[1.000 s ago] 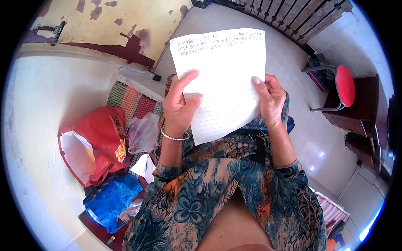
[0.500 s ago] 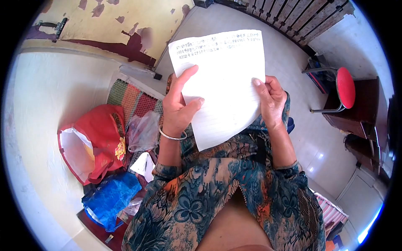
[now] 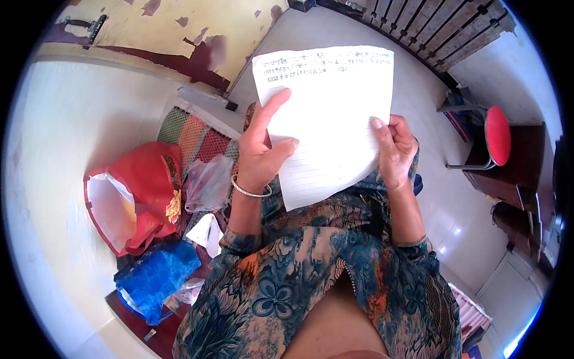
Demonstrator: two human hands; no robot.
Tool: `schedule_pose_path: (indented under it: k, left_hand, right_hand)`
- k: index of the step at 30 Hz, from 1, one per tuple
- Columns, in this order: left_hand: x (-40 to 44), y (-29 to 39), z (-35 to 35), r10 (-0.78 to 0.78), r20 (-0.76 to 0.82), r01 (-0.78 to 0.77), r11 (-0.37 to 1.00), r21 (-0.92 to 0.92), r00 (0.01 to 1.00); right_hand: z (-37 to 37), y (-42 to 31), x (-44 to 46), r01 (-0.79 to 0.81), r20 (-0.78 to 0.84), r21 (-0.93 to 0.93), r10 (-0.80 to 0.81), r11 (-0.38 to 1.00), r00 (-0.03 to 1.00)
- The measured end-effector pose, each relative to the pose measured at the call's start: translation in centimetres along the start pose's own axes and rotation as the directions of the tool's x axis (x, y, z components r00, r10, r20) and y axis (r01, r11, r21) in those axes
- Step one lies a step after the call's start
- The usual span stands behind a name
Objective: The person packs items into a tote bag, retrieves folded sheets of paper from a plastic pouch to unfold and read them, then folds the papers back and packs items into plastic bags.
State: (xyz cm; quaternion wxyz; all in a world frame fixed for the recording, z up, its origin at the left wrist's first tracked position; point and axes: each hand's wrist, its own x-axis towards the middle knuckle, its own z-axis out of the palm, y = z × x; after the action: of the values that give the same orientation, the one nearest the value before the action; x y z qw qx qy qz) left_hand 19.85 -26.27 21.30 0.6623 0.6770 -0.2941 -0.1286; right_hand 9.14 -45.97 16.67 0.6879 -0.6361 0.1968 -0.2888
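- Over the last second the sheet (image 3: 329,131) moved slightly rightward in view, but the stool (image 3: 498,136) and other room things shifted as well, so the camera probably moved with the head.
- Little changed in the hold itself: both hands kept their places at the edges, and the paper stayed open with its written side toward the person. Judging by this, the sheet was being held steady in view.
- The left hand (image 3: 258,158) grasped the sheet's left edge, its index finger and thumb spread across the front; its other fingers were hidden, so their exact placing could not be told.
- The right hand (image 3: 396,152) pinched the right edge, thumb on the front and fingers bent around behind.
- The sheet lay between the two hands, above the lap (image 3: 353,221), touching both. Its lower left corner hung free, nearer the body than the left thumb.
- Rows of writing (image 3: 326,64) ran along the far end, beyond both hands; ruled lines showed lower down.
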Motion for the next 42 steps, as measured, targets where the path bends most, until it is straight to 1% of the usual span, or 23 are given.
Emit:
schedule_pose_path:
  k: [4, 6, 11, 15, 18, 27, 30, 33, 37, 40, 42]
  left_hand:
    - [0.0, -0.1, 0.2, -0.009, -0.011, 0.009, 0.999, -0.031, 1.000]
    - [0.0, -0.4, 0.0, 0.018, 0.007, -0.018, 1.000, 0.003, 1.000]
    - [0.1, -0.4, -0.1, 0.046, 0.024, -0.047, 0.998, 0.028, 0.999]
    - [0.0, -0.2, -0.2, 0.051, 0.023, -0.052, 0.998, 0.032, 0.998]
    - [0.0, -0.2, -0.1, 0.056, 0.012, -0.057, 0.998, 0.030, 0.998]
    - [-0.1, -0.6, -0.1, 0.065, 0.010, -0.065, 0.997, 0.035, 0.998]
    - [-0.1, -0.7, -0.1, 0.063, 0.007, -0.063, 0.997, 0.031, 0.998]
    - [-0.1, -0.7, -0.1, 0.066, 0.010, -0.066, 0.997, 0.027, 0.998]
    - [-0.2, -0.5, -0.1, 0.064, 0.010, -0.065, 0.997, 0.048, 0.998]
    - [-0.2, -0.5, -0.1, 0.091, 0.015, -0.092, 0.994, 0.063, 0.996]
    - [-0.2, -0.5, -0.1, 0.072, 0.010, -0.072, 0.996, 0.059, 0.997]
  right_hand:
    - [-0.3, 0.8, 0.1, 0.011, -0.017, 0.037, -0.010, 0.999, 1.000]
    - [-0.1, 0.7, 0.0, 0.009, -0.024, 0.060, -0.008, 0.998, 1.000]
    - [-0.3, 0.9, 0.0, 0.056, -0.010, 0.011, -0.056, 0.998, 0.998]
    - [-0.3, 1.1, 0.0, 0.061, 0.000, 0.025, -0.061, 0.998, 0.998]
    - [-0.3, 0.8, -0.1, 0.080, 0.019, -0.042, -0.079, 0.996, 0.997]
    - [-0.2, 0.8, 0.0, 0.080, 0.001, -0.087, -0.080, 0.993, 0.997]
    - [-0.3, 1.1, 0.0, 0.058, 0.002, -0.061, -0.058, 0.996, 0.998]
    - [-0.2, 1.2, 0.0, 0.072, -0.002, -0.044, -0.072, 0.996, 0.997]
    - [-0.1, 1.0, 0.0, 0.079, -0.012, -0.063, -0.079, 0.995, 0.997]
    - [-0.3, 1.2, 0.0, 0.079, -0.009, -0.091, -0.080, 0.993, 0.997]
    - [-0.3, 1.3, 0.0, 0.084, -0.001, -0.089, -0.084, 0.992, 0.996]
